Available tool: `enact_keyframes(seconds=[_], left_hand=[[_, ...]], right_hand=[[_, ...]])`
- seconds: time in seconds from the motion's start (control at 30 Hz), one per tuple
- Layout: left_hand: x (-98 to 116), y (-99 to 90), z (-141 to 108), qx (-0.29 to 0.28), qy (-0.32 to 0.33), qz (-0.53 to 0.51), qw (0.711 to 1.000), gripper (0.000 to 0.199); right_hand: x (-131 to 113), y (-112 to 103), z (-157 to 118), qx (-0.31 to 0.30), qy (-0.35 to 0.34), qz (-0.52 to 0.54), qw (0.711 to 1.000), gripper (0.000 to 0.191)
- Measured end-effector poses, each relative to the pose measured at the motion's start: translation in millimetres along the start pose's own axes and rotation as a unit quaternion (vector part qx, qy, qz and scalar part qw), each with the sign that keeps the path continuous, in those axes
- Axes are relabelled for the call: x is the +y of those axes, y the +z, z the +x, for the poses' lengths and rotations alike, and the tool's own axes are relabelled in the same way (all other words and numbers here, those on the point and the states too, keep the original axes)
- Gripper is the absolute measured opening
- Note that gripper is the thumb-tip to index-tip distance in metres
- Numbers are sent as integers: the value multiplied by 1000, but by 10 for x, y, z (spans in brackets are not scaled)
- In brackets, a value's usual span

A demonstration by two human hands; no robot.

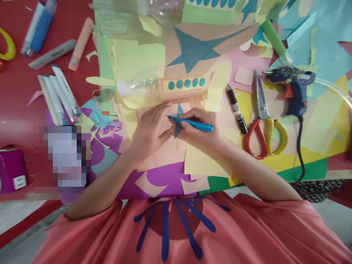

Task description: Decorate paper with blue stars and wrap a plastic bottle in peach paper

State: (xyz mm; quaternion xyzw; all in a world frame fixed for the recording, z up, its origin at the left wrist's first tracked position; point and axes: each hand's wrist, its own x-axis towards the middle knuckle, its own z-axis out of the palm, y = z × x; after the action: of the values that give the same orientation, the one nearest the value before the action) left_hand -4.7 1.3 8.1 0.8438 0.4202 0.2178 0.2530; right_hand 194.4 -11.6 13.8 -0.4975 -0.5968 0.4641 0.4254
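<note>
My right hand [204,126] is closed round a blue marker [199,125], its tip pointing left onto a peach paper sheet [156,156]. On that sheet is a blue star [179,129], partly covered by my right hand and the marker. My left hand [151,130] lies flat on the paper just left of the star, fingers stretched out. Just beyond both hands a clear plastic bottle [141,85] lies on its side, wrapped in paper with a strip of blue dots [187,84]. Farther back sits a peach paper piece with a larger blue star [192,47].
To the right lie a black marker [237,110], scissors [263,113] with red and yellow handles, and a glue gun [297,88] with its cord. Several markers [59,97] and paper scraps [106,124] lie left. A green marker [276,41] is at the back right.
</note>
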Motion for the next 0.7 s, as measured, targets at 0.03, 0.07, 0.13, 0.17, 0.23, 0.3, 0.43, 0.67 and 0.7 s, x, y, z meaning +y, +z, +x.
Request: enact_keyframes(seconds=[0.03, 0.07, 0.13, 0.17, 0.23, 0.3, 0.43, 0.67, 0.7], left_hand=[[-3, 1, -2, 2, 1, 1, 1000, 55], [-6, 3, -4, 5, 4, 2, 1000, 55], [-11, 10, -7, 8, 5, 2, 1000, 56], [-12, 14, -8, 7, 2, 4, 1000, 56], [-8, 20, -6, 4, -4, 7, 1000, 55], [-2, 22, -4, 5, -8, 5, 1000, 54], [0, 13, -3, 10, 2, 3, 1000, 53], [-1, -1, 0, 3, -4, -3, 1000, 54], [3, -1, 2, 3, -7, -1, 1000, 53]], right_hand=[[1, 0, -2, 0, 5, 3, 1000, 10], [1, 0, -3, -2, 10, 6, 1000, 11], [-2, 0, -4, -7, 20, 9, 1000, 12], [-5, -1, -4, -8, 22, 8, 1000, 12], [-7, -4, -3, -5, 18, -3, 1000, 11], [-6, -7, 0, 1, 10, -16, 1000, 10], [3, -13, 3, 3, 6, -16, 1000, 11], [-23, -2, -15, 8, 23, -11, 1000, 16], [-26, 0, -16, 9, 25, -14, 1000, 17]])
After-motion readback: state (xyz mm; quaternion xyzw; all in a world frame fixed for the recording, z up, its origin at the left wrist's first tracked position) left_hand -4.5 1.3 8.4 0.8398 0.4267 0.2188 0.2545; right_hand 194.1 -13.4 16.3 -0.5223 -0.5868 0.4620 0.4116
